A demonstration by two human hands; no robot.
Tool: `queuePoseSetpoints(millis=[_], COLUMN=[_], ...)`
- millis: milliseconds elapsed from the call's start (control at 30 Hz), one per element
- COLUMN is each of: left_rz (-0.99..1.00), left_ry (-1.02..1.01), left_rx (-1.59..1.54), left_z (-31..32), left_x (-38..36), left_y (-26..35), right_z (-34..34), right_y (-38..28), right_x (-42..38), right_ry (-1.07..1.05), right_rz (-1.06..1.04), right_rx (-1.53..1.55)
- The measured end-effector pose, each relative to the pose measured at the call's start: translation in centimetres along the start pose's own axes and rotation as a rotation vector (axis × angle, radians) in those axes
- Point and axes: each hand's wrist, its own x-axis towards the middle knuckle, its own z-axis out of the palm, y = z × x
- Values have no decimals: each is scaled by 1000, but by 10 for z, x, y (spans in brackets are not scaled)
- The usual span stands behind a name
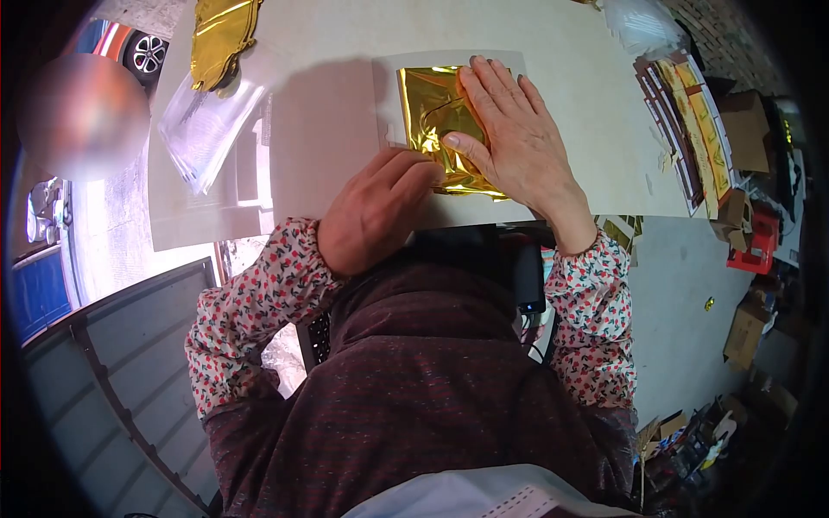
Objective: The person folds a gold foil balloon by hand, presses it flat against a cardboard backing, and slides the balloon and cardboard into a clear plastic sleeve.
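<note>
Currently: gold foil (418, 108) on table (579, 43).
Right hand (524, 142) flat, open; left hand (371, 207) curled, grip unclear; I favour even, gentle pressure.

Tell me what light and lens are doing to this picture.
In the head view, glare whitens the clear plastic at left, gold foil under the right hand throws highlights, a soft shadow darkens the table beside it, the lens bends edges, the corners go black, and a round patch at upper left is blurred.
</note>
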Motion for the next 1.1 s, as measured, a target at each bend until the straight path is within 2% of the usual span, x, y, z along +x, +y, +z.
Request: queuePoseSetpoints(millis=[133,333,633,1100], left_rz=[43,80,29,-46], left_ry=[-8,16,0,7], left_rx=[139,154,150,331], left_z=[7,13,17,28], left_x=[-7,-23,-34,-33], left_y=[3,8,14,21], right_z=[-1,-1,-1,-3], right_y=[-1,-1,-1,-2], right_x=[1,0,1,1], right_ry=[1,-3,-5,1], right_rz=[0,2,3,-2], right_rx=[6,2,4,7])
